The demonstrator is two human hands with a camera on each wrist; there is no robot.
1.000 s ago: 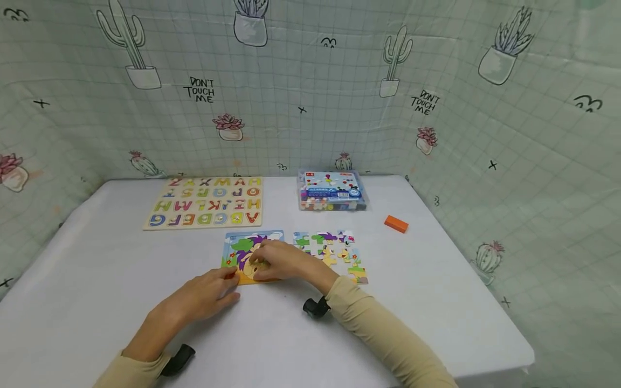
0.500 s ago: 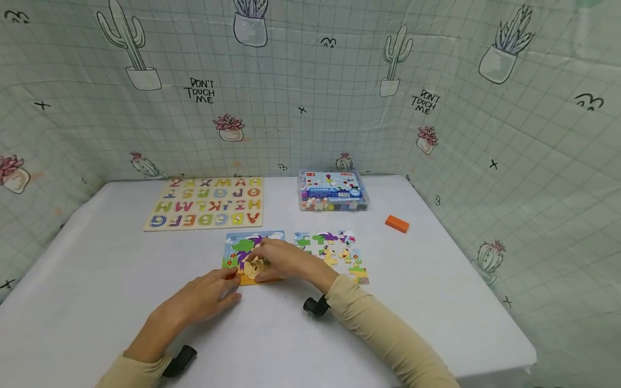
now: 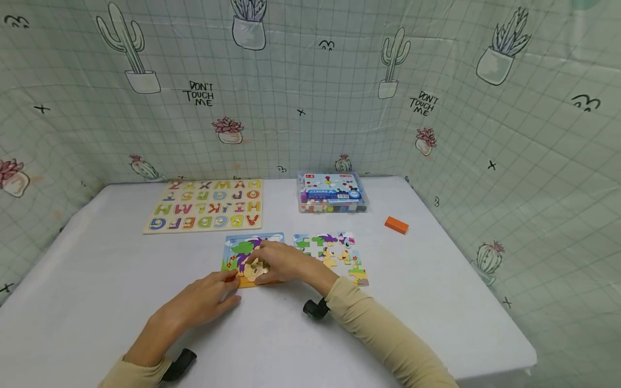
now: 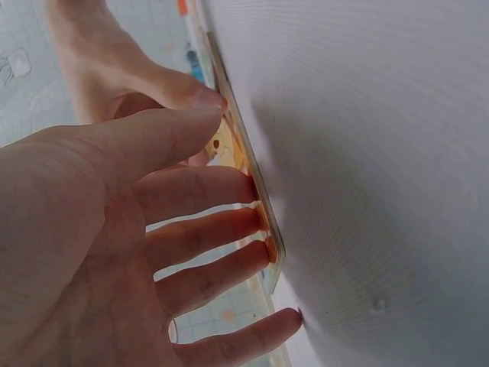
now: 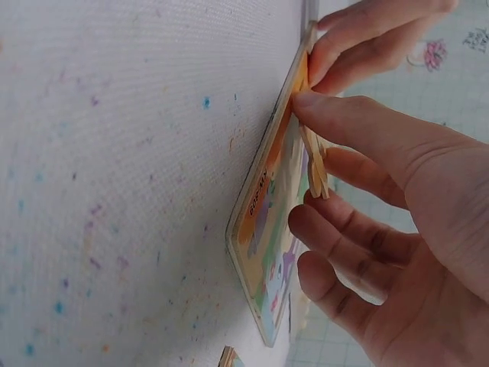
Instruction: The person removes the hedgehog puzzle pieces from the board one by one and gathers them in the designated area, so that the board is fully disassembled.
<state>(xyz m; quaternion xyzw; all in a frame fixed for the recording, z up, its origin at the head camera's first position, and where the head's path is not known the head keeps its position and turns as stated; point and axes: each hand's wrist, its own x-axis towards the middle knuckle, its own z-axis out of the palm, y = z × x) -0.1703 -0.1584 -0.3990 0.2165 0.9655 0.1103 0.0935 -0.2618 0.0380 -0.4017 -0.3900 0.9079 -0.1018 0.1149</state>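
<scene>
A picture puzzle board (image 3: 252, 235) with a purple-haired cartoon figure lies on the white table. My left hand (image 3: 204, 296) rests at its lower left corner; in the left wrist view its nearly straight fingertips touch the board's edge (image 4: 254, 157). Over the right part of the board is my right hand (image 3: 286, 262). Its thumb and index finger pinch a thin wooden puzzle piece (image 5: 318, 164), tilted against the board, in the right wrist view. The other right fingers are loosely bent. The right hand hides part of the picture in the head view.
Several loose puzzle pieces (image 3: 358, 277) lie right of the board. Behind are a wooden alphabet board (image 3: 208, 230) and a clear plastic box (image 3: 332, 192) of small colourful parts. An orange block (image 3: 397, 225) lies at the right. A patterned curtain (image 3: 301, 134) surrounds the table.
Both hands stay nearly in place. Under the right fingers, the puzzle piece has shifted slightly, and the right fingertips have moved a little with it.
</scene>
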